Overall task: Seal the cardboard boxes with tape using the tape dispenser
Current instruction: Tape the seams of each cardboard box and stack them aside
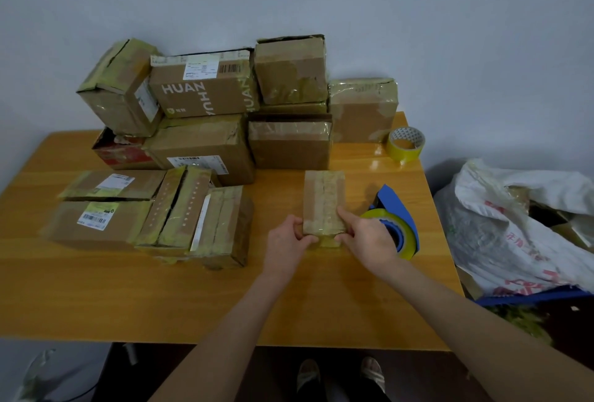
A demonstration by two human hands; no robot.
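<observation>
small taped cardboard box (pixel 324 202) flat on table, blue tape dispenser (pixel 397 218) just right

Bare forearms are being shown, uncovered from the left hand (pixel 286 241) and right hand (pixel 369 239) back to the frame edge. Pale strappy sandals (pixel 308 376) are being worn on both feet; dark clothing is being glimpsed beside them, too dim for detail.

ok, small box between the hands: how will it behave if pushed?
The box lies flat and low, so it likely slides rather than tips. Its glossy taped top may be slick. Fingertips of left hand and right hand hold it: probably light.
</observation>
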